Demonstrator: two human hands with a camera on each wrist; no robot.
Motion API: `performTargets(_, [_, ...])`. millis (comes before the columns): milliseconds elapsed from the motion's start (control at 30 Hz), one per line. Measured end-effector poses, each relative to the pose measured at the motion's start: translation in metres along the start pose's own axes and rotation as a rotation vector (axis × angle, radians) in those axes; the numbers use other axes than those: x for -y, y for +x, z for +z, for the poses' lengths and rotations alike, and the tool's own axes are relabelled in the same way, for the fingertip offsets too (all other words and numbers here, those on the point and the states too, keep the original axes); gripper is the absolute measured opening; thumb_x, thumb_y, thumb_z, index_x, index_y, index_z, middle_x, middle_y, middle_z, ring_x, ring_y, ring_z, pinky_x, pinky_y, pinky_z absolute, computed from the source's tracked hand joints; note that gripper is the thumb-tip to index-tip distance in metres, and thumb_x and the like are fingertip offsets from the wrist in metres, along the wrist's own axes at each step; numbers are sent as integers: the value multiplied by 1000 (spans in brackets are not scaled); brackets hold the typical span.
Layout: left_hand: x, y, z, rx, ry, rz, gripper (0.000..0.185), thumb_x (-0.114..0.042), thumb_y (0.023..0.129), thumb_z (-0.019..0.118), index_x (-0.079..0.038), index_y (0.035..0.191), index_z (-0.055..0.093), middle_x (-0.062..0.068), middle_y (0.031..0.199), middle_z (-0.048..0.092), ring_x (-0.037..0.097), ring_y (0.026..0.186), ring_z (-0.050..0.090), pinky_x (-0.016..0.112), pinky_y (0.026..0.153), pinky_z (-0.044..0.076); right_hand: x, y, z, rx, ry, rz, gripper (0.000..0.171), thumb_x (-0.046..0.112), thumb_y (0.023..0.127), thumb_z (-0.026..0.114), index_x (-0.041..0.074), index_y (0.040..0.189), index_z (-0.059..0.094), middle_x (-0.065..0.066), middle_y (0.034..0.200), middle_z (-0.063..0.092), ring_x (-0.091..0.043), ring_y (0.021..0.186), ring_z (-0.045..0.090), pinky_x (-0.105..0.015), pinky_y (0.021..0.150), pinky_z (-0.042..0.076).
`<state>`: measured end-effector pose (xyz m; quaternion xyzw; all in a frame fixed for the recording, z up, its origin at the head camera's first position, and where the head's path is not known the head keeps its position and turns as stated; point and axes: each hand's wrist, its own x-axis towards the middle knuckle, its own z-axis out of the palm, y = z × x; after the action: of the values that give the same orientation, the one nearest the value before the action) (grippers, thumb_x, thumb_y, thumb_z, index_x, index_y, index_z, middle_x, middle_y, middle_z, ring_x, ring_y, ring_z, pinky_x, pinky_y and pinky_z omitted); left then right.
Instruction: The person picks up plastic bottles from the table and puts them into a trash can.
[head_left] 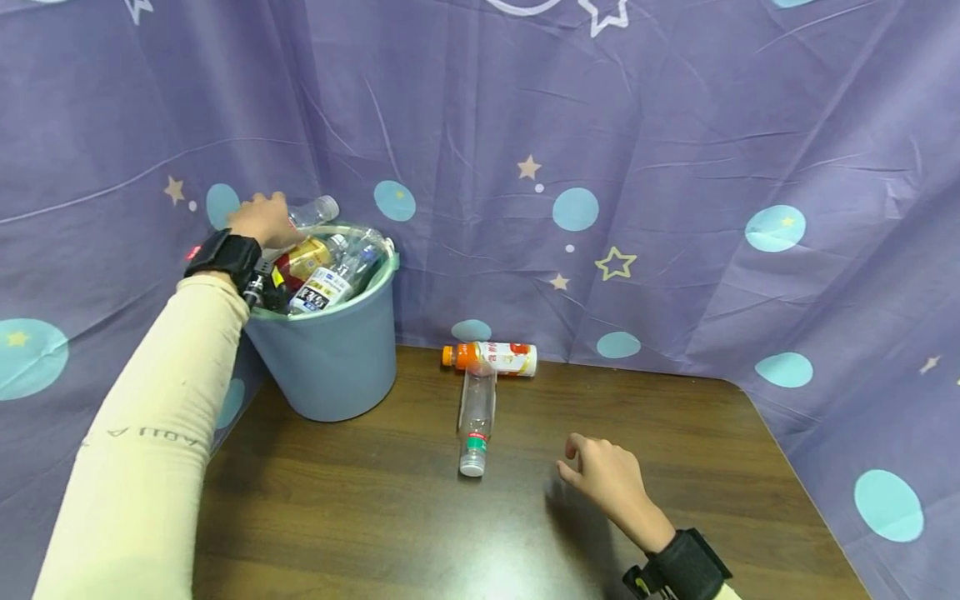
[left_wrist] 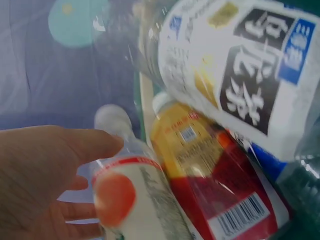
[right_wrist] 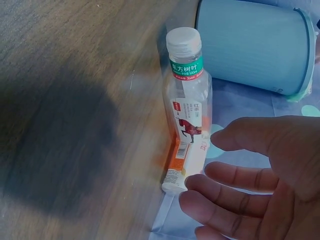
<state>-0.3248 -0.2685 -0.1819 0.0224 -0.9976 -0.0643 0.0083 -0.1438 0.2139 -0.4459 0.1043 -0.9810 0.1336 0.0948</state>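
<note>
At the bucket's (head_left: 330,358) top, my left hand (head_left: 262,218) holds a clear plastic bottle (head_left: 315,212) with a white cap. In the left wrist view, the thumb lies over this bottle's (left_wrist: 142,192) shoulder; the other fingers are partly hidden behind it. Beneath the hand, the bucket holds several bottles, among them a yellow-and-red one (left_wrist: 205,170) and a large one with a white label (left_wrist: 235,70). My right hand (head_left: 603,479) hovers over the table with loosely bent fingers and nothing in them. Nearest to it lies a clear bottle (head_left: 477,417) with a green neck band.
An orange-capped bottle (head_left: 510,358) lies sideways at the table's back edge, touching or just behind the clear bottle's base. The wooden table (head_left: 360,517) meets a purple curtain (head_left: 660,167) behind. The blue bucket stands at the back left corner.
</note>
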Motion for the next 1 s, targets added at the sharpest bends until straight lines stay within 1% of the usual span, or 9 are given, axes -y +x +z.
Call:
performTargets(133, [-13, -4, -2, -62, 18, 86, 87, -38, 98, 55, 15, 154, 14, 49, 150, 22, 67, 137, 26, 77, 110, 25, 0, 0, 1, 2, 1, -3, 21, 26, 83, 83, 13, 84, 67, 7, 54, 47, -9, 45, 42, -25, 43, 30])
performTargets(167, [-18, -5, -3, -76, 18, 107, 85, -37, 99, 55, 13, 155, 15, 48, 151, 23, 66, 137, 26, 76, 111, 24, 1, 1, 1, 2, 1, -3, 21, 26, 83, 83, 13, 83, 67, 7, 54, 48, -10, 46, 42, -25, 43, 30])
performTargets(333, [-41, -15, -3, -156, 22, 212, 77, -33, 100, 54, 6, 157, 21, 43, 151, 31, 62, 136, 33, 74, 110, 28, 2, 3, 0, 2, 2, -4, 21, 26, 82, 83, 15, 82, 66, 7, 55, 49, -10, 47, 43, -26, 43, 31])
performTargets(433, [-56, -25, 1, -210, 11, 274, 74, -31, 100, 55, 2, 158, 24, 39, 149, 37, 58, 134, 38, 72, 110, 30, 3, 5, -1, 1, 6, -4, 20, 26, 82, 83, 15, 82, 66, 7, 55, 49, -10, 47, 44, -26, 43, 32])
performTargets(500, [-66, -32, 8, -252, 7, 321, 71, -30, 99, 57, 0, 157, 29, 36, 147, 42, 55, 133, 42, 70, 109, 33, 4, 5, -3, -1, 6, -4, 20, 27, 82, 83, 15, 82, 66, 6, 56, 49, -10, 48, 44, -27, 43, 32])
performTargets(600, [-79, -42, 24, -324, 3, 402, 66, -28, 98, 59, -2, 154, 37, 31, 142, 50, 51, 128, 49, 66, 106, 38, 5, 6, -5, -2, 11, -2, 20, 26, 83, 82, 15, 83, 66, 6, 55, 49, -11, 48, 44, -27, 44, 32])
performTargets(733, [-95, -57, 56, -383, -24, 496, 61, -27, 97, 62, -4, 150, 45, 26, 136, 57, 45, 124, 55, 61, 105, 41, 6, 6, -6, -3, 18, 1, 18, 26, 84, 82, 15, 84, 67, 6, 56, 50, -10, 47, 44, -27, 43, 32])
performTargets(867, [-113, -76, 95, -407, -39, 566, 58, -27, 95, 67, -6, 147, 50, 20, 133, 61, 41, 121, 59, 57, 106, 42, 4, 7, -6, -18, 25, -10, 17, 26, 85, 80, 15, 84, 67, 8, 57, 52, -9, 47, 44, -26, 43, 33])
performTargets(1000, [-127, -96, 139, -406, -19, 610, 56, -29, 94, 70, -8, 143, 55, 15, 131, 65, 36, 120, 61, 61, 116, 32, 3, 8, -6, -51, 25, -31, 15, 24, 86, 79, 16, 84, 68, 8, 59, 52, -8, 48, 44, -26, 44, 34])
